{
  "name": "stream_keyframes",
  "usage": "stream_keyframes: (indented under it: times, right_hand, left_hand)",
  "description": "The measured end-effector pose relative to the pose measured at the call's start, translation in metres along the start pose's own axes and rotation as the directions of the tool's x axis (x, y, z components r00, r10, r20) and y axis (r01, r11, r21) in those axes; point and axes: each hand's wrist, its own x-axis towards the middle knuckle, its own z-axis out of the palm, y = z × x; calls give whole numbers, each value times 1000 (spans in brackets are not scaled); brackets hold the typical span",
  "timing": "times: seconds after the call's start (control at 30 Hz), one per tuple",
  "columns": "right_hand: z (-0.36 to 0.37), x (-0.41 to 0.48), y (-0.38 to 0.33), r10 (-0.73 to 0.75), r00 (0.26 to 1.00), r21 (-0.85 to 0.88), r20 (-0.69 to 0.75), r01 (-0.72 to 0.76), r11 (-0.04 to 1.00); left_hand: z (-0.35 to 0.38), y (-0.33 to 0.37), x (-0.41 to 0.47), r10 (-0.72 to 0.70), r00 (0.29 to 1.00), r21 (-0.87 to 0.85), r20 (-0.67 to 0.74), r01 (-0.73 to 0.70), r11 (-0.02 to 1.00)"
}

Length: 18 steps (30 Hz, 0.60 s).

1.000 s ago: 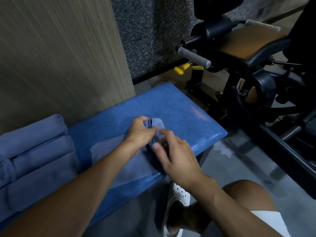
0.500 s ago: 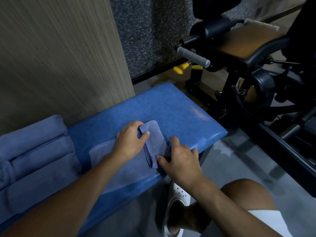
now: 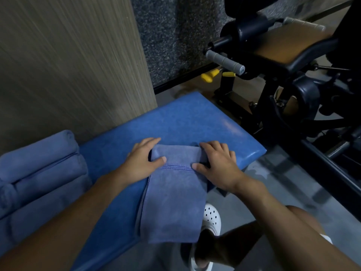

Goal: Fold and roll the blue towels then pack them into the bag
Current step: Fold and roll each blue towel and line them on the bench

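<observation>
Under the near edge of the bench [image 3: 195, 118], a white perforated shoe [image 3: 212, 216]. Draped over that edge, the blue towel [image 3: 172, 202] — a folded strip, far end rolled up on the bench top. At the roll's left end, left hand [image 3: 142, 161], fingers curled round it, thumb pressed on top; at its right end, right hand [image 3: 216, 163], gripping likewise, thumb on the stitched hem. On the bench's left end, rolled towels [image 3: 39, 169]. Beyond the bench — a black gym machine [image 3: 283, 55].
</observation>
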Motion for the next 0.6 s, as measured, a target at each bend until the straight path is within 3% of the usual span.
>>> stream_keyframes:
  times: [0.33, 0.47, 0.6]
  right_hand:
    - [-13, 17, 8, 3, 988, 5, 152, -4, 1000]
    - [-12, 29, 6, -6, 1000, 74, -5, 6, 997]
    - [-10, 35, -2, -102, 969, 13, -226, 107, 994]
  left_hand:
    - [-18, -14, 17, 52, 982, 67, 180, -65, 996]
    - [-14, -4, 22, 97, 995, -133, -3, -97, 986]
    - [-12, 1, 23, 143, 967, -151, -212, -177, 973]
